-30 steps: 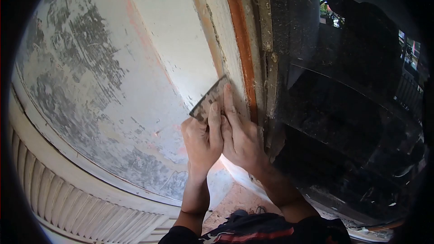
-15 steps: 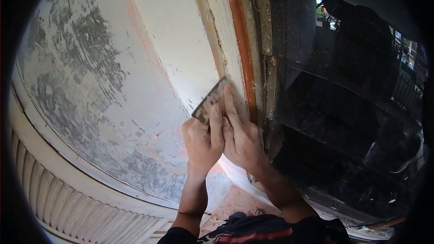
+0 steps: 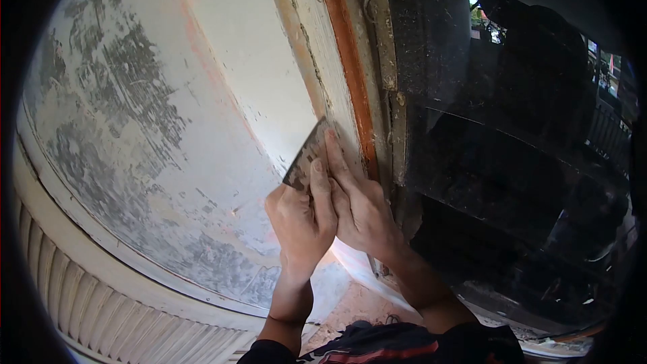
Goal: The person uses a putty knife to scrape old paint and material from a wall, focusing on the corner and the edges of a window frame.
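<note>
A flat putty knife [image 3: 304, 164] with a smeared, speckled metal blade lies against the pale filled strip of wall [image 3: 249, 61]. Its long edge slants up to the right, and the upper corner reaches the wooden frame [image 3: 302, 40]. My left hand [image 3: 296, 219] is closed round the lower part of the knife, its thumb along the blade. On the right, my right hand [image 3: 364, 212] also grips the knife, one finger stretched over the blade near the frame. The handle is hidden by my hands.
Patchy grey and white wall [image 3: 135, 128] spreads out left. Louvred slats [image 3: 101, 290] curve along the lower left. An orange-brown strip [image 3: 347, 54] edges the frame, beside dark reflective glass [image 3: 499, 148]. Dusty floor [image 3: 357, 303] shows below.
Both hands and the putty knife have shifted slightly left in view, and the blade edge stands a little steeper. The wall and frame have also slid left in view. The grip stays the same.
</note>
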Demonstrator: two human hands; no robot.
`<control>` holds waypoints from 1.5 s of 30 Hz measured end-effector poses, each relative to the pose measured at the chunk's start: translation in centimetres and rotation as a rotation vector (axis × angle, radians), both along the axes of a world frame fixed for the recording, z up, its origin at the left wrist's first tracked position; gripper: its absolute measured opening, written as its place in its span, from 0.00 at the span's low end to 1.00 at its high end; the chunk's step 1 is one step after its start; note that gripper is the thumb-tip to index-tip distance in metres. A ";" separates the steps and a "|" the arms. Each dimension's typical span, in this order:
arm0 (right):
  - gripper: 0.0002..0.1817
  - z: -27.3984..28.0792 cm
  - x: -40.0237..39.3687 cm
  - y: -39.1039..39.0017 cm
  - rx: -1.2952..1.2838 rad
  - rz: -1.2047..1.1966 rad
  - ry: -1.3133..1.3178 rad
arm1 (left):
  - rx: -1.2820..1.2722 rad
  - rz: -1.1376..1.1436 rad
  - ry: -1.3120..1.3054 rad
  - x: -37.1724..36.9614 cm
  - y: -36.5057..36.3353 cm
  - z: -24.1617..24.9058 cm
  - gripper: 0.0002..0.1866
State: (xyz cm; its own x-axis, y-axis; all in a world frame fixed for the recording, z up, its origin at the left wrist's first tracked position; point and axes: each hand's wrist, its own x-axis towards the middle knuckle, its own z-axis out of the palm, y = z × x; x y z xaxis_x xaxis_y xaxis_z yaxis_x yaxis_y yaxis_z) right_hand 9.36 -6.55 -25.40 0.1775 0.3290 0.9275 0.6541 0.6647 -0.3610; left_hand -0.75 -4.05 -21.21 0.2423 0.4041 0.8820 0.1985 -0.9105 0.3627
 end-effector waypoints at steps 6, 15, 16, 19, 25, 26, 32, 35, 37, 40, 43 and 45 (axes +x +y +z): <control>0.28 0.4 -0.2 -1.2 -0.186 -0.025 0.009 | 0.033 -0.028 -0.046 0.2 0.1 -0.1 0.17; 0.29 2.4 -0.6 -0.8 -0.168 -0.021 0.034 | 0.034 -0.067 -0.016 -0.4 1.2 1.9 0.13; 0.29 2.2 -0.7 -1.0 -0.161 -0.026 0.028 | 0.049 -0.054 0.009 -0.6 1.0 1.5 0.13; 0.29 0.9 -1.0 -1.0 -0.174 -0.031 0.031 | 0.050 -0.064 -0.051 -0.5 0.7 0.6 0.14; 0.36 2.5 -1.2 -1.1 -0.249 -0.033 0.051 | 0.110 -0.084 -0.030 -0.7 1.4 1.8 0.12; 0.33 2.2 -1.3 -1.1 -0.208 -0.042 0.050 | 0.092 -0.081 0.010 -0.8 1.4 1.6 0.12; 0.30 0.3 -1.3 -1.5 -0.226 -0.121 0.013 | -0.021 -0.112 -0.030 -0.6 1.0 -0.7 0.12; 0.32 0.9 -0.9 -1.0 -0.224 -0.085 0.039 | -0.002 -0.126 0.003 -0.4 1.2 0.8 0.12; 0.36 0.9 -0.8 -1.2 -0.214 -0.096 0.020 | -0.014 -0.139 -0.034 -0.2 1.2 0.4 0.12; 0.29 0.0 -1.0 -2.0 -0.291 -0.075 0.058 | 0.038 -0.050 0.022 -0.4 0.9 -1.4 0.19; 0.29 -0.7 -0.8 -1.6 -0.269 -0.092 0.018 | -0.045 -0.090 -0.101 0.0 0.6 -1.7 0.20; 0.29 0.1 -0.6 -1.3 -0.217 -0.070 0.022 | -0.046 -0.074 0.005 -0.4 0.4 -0.4 0.19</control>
State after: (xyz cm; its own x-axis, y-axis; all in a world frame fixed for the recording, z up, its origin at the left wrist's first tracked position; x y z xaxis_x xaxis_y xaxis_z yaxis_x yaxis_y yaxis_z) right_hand 8.73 -7.81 -25.26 0.2262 0.5069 0.8318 0.6865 0.5229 -0.5053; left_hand -1.17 -3.68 -21.61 0.2772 0.4255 0.8614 0.1335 -0.9049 0.4041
